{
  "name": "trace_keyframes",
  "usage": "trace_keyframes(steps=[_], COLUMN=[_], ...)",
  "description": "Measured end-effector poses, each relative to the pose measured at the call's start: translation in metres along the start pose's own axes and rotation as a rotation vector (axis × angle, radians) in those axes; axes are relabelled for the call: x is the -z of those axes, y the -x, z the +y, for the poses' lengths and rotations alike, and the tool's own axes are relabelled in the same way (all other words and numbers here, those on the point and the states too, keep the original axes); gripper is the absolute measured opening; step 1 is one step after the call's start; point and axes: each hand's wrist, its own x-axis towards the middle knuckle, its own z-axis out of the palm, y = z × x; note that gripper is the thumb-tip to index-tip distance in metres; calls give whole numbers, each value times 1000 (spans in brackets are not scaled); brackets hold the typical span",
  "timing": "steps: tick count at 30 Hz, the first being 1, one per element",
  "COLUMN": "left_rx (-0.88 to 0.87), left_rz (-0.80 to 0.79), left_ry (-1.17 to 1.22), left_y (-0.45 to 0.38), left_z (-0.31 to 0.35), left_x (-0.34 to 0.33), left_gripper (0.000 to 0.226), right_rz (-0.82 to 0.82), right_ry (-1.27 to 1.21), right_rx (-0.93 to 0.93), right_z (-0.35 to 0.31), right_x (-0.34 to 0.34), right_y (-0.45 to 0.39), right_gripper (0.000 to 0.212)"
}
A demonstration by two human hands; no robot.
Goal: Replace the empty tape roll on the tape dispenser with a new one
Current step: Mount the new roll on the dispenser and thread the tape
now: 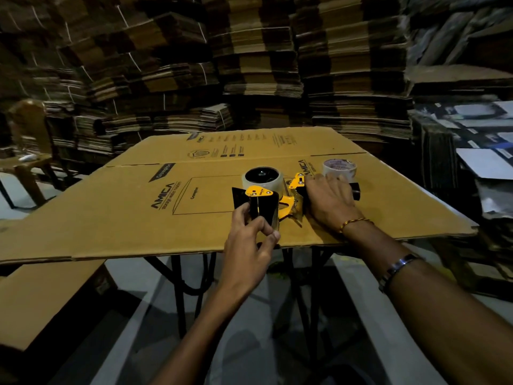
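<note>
Cardboard (pixel 138 207), a flattened printed carton, covered the table and carried everything. Near its front edge lay the yellow and black tape dispenser (pixel 277 200) on its side, with a tape roll (pixel 263 177) seated on its hub at the far end. The left hand (pixel 249 240) had its grip closed on the dispenser's black front plate, thumb and fingers pinching it from the near side. The right hand (pixel 329 201) lay palm down over the dispenser's handle end, just right of the yellow frame; its grip looked pressed onto the handle, though the fingers hid how tightly. Just beyond the right hand's fingertips stood a second tape roll (pixel 339 168), flat on the cardboard, apart from the dispenser. Stacks of flattened boxes (pixel 249 65) rose behind the table.
</note>
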Motion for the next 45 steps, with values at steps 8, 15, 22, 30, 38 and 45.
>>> trace_keyframes(steps=[8, 15, 22, 30, 38, 45], left_rx=[46, 6, -20, 20, 141, 190], left_rz=[48, 27, -8, -172, -389, -283], left_ry=[-119, -8, 59, 200, 446, 442], left_y=[5, 0, -10, -17, -30, -41], left_z=[18, 4, -8, -17, -24, -35], left_x=[-26, 2, 13, 30, 56, 52], left_gripper=[8, 18, 15, 15, 13, 12], right_rz=[9, 11, 15, 14, 11, 65], right_ry=[11, 3, -21, -15, -58, -69], right_rx=[-2, -5, -10, 2, 56, 84], right_z=[-1, -1, 1, 5, 15, 18], right_x=[-1, -2, -4, -7, -12, -11], right_y=[0, 0, -4, -10, -15, -15], right_gripper=[41, 40, 39, 44, 39, 23])
